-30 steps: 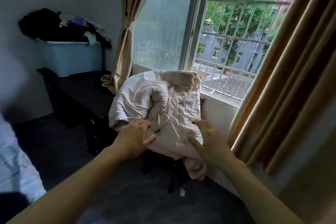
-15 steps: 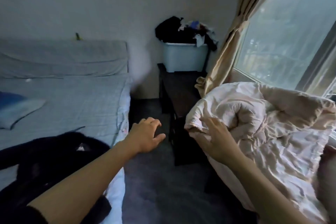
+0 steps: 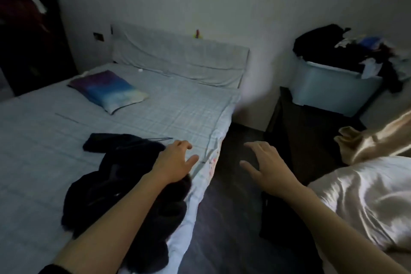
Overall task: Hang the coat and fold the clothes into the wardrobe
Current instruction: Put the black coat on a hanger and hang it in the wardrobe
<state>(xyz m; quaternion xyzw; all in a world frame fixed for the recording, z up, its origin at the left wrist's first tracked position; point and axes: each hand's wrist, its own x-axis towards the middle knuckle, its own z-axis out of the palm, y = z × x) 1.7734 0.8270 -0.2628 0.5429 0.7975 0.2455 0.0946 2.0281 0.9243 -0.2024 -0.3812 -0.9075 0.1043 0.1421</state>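
Note:
A dark fuzzy coat (image 3: 115, 180) lies crumpled near the right edge of the bed (image 3: 66, 131), with a thin wire hanger (image 3: 160, 139) showing at its far side. My left hand (image 3: 175, 162) hovers over the coat's right part, fingers loosely spread, holding nothing. My right hand (image 3: 264, 164) is stretched out over the dark floor between the bed and the dark cabinet, fingers relaxed and empty. A dark wardrobe (image 3: 29, 46) with clothes stands at the far left.
A blue-purple pillow (image 3: 109, 91) lies on the bed. A pale quilt (image 3: 367, 198) is heaped at the right. A dark cabinet (image 3: 311, 135) carries a light blue bin (image 3: 329, 93) piled with clothes (image 3: 347, 46). A beige curtain (image 3: 382, 140) hangs at the right edge.
The view has swung left from the window and quilt to the bed. My right hand has left the quilt. My left hand has come over the dark coat.

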